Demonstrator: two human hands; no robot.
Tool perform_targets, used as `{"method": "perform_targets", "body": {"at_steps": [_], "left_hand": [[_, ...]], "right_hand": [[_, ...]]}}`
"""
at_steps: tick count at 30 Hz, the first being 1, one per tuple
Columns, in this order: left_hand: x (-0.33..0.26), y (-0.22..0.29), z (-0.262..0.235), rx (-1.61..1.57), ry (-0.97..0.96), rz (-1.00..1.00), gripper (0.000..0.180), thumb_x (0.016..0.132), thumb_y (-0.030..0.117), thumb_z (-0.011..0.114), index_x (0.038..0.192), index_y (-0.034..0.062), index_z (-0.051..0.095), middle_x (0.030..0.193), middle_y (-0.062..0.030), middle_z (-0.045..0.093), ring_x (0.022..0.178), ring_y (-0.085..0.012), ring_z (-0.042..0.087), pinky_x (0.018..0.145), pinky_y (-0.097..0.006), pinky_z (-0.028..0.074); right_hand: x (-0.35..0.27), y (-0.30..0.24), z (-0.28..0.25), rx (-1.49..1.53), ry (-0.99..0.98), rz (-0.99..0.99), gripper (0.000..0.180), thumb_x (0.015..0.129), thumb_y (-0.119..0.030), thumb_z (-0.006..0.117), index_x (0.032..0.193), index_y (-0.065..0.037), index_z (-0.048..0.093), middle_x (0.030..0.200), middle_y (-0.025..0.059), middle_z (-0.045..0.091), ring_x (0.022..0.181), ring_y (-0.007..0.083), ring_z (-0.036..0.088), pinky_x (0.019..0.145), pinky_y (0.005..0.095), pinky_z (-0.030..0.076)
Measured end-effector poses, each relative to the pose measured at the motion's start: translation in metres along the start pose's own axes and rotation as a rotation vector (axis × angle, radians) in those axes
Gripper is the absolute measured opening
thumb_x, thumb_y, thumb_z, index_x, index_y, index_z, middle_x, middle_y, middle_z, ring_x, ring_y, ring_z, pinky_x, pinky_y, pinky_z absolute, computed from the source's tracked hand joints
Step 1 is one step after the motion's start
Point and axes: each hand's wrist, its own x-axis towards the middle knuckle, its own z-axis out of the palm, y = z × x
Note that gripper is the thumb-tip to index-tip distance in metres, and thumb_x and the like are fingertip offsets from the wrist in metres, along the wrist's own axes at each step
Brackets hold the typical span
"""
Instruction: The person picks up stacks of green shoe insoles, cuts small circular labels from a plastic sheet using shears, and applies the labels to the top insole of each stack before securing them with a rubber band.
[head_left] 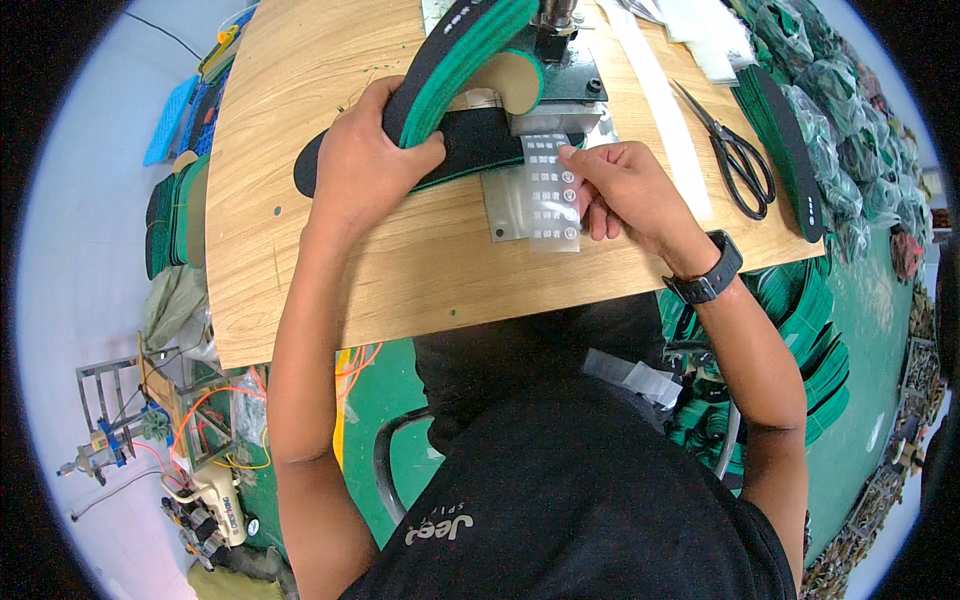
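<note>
My left hand [365, 155] is closed around the lower end of a bent stack of black-and-green shoe insoles [455, 65]. Its thumb rests on a single black insole [470, 143], which lies flat on the table with its right end by the press. My right hand [632, 195] pinches the edge of a clear film strip [553, 215] with rows of white printed marks. The strip's upper end lies over the insole's right end, just below the metal press block [555, 120]. Under the strip a metal base plate [507, 205] partly shows.
Black scissors [740, 165] and a long white strip [665, 110] lie right on the wooden table [450, 270]. Another insole stack [785, 150] sits at its right edge. Bagged insoles [840, 120] are piled beyond. More insoles [178, 220] stand off the left edge.
</note>
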Motion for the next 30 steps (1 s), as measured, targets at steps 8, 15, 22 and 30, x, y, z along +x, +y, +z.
{"method": "perform_targets", "body": {"at_steps": [8,15,22,30], "left_hand": [[0.004,-0.007,-0.003,-0.238,0.086,-0.124,0.052,0.066,0.023,0.066,0.109,-0.0047,0.059,0.081,-0.0137,0.065,0.074,-0.0186,0.061,0.072,-0.029,0.048],[0.001,-0.003,0.001,-0.236,0.132,-0.119,0.049,0.067,0.021,0.066,0.108,-0.0048,0.060,0.079,-0.0097,0.064,0.071,-0.0145,0.058,0.070,-0.027,0.047],[-0.009,-0.003,-0.004,-0.421,0.216,-0.196,0.038,0.071,0.017,0.069,0.103,-0.0023,0.062,0.083,-0.0054,0.065,0.073,-0.0102,0.056,0.071,-0.024,0.046],[-0.011,-0.008,-0.005,-0.168,0.145,-0.099,0.065,0.068,0.028,0.074,0.121,-0.0005,0.050,0.106,-0.0164,0.062,0.094,-0.0240,0.060,0.084,-0.032,0.046]], "right_hand": [[0.000,0.007,-0.002,-0.003,0.018,-0.092,0.031,0.090,-0.024,0.057,0.066,-0.003,0.058,0.055,0.0031,0.058,0.037,0.0086,0.052,0.033,0.0188,0.037],[0.000,0.006,-0.004,-0.002,0.031,-0.066,0.030,0.089,-0.022,0.058,0.065,-0.004,0.057,0.055,0.0031,0.058,0.036,0.0082,0.051,0.032,0.0191,0.035],[-0.001,0.001,0.002,-0.019,0.017,-0.027,0.031,0.089,-0.022,0.058,0.063,-0.006,0.055,0.052,0.0019,0.055,0.035,0.0079,0.048,0.031,0.0197,0.031],[0.000,0.009,-0.002,-0.005,-0.002,-0.062,0.030,0.090,-0.022,0.057,0.065,-0.005,0.056,0.055,0.0033,0.057,0.036,0.0085,0.049,0.032,0.0195,0.034]]}}
